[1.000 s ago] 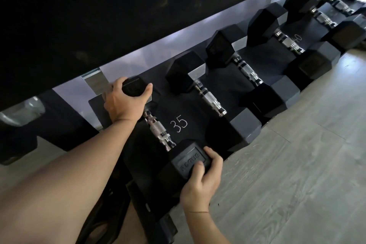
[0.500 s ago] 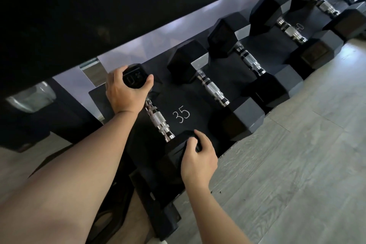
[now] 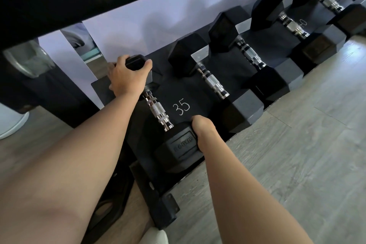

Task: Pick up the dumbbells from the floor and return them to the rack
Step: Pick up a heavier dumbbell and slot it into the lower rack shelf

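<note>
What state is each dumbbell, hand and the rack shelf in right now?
Nearest black hex dumbbell with chrome handle: on the shelf, both ends gripped.
Left hand: clasping its far head.
Right hand: gripping its near head.
Neighbouring black hex dumbbells: racked, untouched.
Black rack shelf marked 35: loaded.

Black hex dumbbell (image 3: 158, 113), knurled chrome handle; grey wood-grain floor (image 3: 297, 154)

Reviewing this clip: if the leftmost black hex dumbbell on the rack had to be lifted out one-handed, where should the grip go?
On the knurled chrome handle of the leftmost black hex dumbbell, from above. The bar lies bare between the heads, with open tray on both sides. The left hand and right hand are on the blocky heads, which look too wide for one hand.
</note>
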The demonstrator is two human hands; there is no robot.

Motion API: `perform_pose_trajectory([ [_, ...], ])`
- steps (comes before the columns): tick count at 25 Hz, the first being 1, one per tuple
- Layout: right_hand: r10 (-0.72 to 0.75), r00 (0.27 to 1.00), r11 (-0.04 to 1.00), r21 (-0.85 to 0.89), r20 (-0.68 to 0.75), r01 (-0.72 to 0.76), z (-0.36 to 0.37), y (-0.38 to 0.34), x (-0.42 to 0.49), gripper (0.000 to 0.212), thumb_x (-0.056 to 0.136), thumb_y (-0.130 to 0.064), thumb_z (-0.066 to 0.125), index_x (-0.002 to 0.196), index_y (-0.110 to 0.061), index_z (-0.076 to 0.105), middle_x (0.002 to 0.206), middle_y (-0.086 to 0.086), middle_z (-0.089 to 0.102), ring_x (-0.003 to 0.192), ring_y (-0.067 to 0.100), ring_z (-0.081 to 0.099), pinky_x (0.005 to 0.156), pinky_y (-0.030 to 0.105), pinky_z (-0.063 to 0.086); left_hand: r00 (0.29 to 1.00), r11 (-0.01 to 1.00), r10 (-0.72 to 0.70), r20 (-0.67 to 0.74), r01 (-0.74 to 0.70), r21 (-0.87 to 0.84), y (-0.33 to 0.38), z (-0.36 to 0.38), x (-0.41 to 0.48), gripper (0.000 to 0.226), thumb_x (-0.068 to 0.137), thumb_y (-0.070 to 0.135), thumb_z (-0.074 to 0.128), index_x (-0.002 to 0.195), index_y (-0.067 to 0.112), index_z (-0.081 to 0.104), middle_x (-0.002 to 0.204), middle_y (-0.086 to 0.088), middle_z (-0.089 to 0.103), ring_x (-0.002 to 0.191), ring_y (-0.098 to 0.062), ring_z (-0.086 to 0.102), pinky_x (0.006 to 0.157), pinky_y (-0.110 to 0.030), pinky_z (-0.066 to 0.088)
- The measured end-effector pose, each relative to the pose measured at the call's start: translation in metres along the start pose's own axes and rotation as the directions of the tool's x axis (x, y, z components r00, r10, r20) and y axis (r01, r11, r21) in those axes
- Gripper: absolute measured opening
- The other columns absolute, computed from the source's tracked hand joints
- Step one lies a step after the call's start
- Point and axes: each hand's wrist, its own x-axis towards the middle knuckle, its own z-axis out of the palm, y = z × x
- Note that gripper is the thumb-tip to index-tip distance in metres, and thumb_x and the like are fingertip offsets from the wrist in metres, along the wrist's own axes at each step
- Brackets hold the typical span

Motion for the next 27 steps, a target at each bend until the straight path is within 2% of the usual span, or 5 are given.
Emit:
perform_pose_trajectory([
  [10, 0.014, 0.999, 1.000, -0.015, 0.039, -0.013, -0.019, 0.014, 0.000, 0.035, 0.085, -0.030, 0.058, 0.108, -0.006, 0.068, 0.105, 0.013, 0.072, 0.095, 0.033, 0.069, 0.092, 0.045, 0.057, 1.000, 0.997, -0.004, -0.005, 0.005, 0.076, 0.000, -0.005, -0.021, 0.067, 0.077, 0.065, 0.064, 0.125, 0.019, 0.058, 0.126, -0.011, 0.054, 0.116, -0.030, 0.054, 0.091, -0.056, 0.052],
  [13, 0.013, 0.998, 0.999, -0.044, 0.061, -0.011, -0.020, 0.008, 0.003, 0.029, 0.089, -0.023, 0.057, 0.108, -0.004, 0.067, 0.107, 0.016, 0.072, 0.092, 0.032, 0.069, 0.089, 0.042, 0.058, 1.000, 0.994, 0.009, 0.005, -0.009, 0.113, 0.002, -0.010, -0.019, 0.065, 0.076, 0.067, 0.062, 0.118, 0.017, 0.062, 0.117, -0.011, 0.062, 0.105, -0.029, 0.060, 0.071, -0.038, 0.055],
  [18, 0.033, 0.992, 0.999, -0.046, 0.120, -0.028, -0.023, 0.003, 0.003, 0.012, 0.090, -0.014, 0.054, 0.090, -0.006, 0.063, 0.091, 0.017, 0.066, 0.071, 0.030, 0.062, 0.073, 0.038, 0.054, 1.000, 0.988, -0.001, -0.024, 0.005, 0.156, 0.000, -0.017, -0.020, 0.059, 0.078, 0.067, 0.062, 0.109, 0.017, 0.067, 0.111, -0.011, 0.065, 0.091, -0.019, 0.048, 0.047, -0.017, 0.025],
  [24, 0.109, 0.975, 0.994, -0.037, 0.192, -0.104, -0.031, 0.004, 0.004, 0.015, 0.090, -0.015, 0.053, 0.077, -0.008, 0.058, 0.069, 0.011, 0.057, 0.056, 0.026, 0.053, 0.058, 0.031, 0.046, 1.000, 0.992, -0.026, 0.001, 0.025, 0.124, -0.001, -0.011, -0.019, 0.068, 0.072, 0.066, 0.063, 0.118, 0.017, 0.059, 0.119, -0.010, 0.061, 0.109, -0.030, 0.058, 0.076, -0.043, 0.056],
  [27, 0.141, 0.961, 0.989, 0.010, 0.239, -0.148, -0.035, 0.006, 0.002, 0.013, 0.091, -0.017, 0.056, 0.081, -0.008, 0.060, 0.071, 0.010, 0.060, 0.058, 0.026, 0.056, 0.059, 0.033, 0.049, 0.998, 0.995, -0.065, 0.016, 0.063, 0.080, 0.000, -0.010, -0.020, 0.070, 0.070, 0.062, 0.066, 0.123, 0.019, 0.050, 0.126, -0.009, 0.056, 0.115, -0.031, 0.055, 0.091, -0.057, 0.052],
])
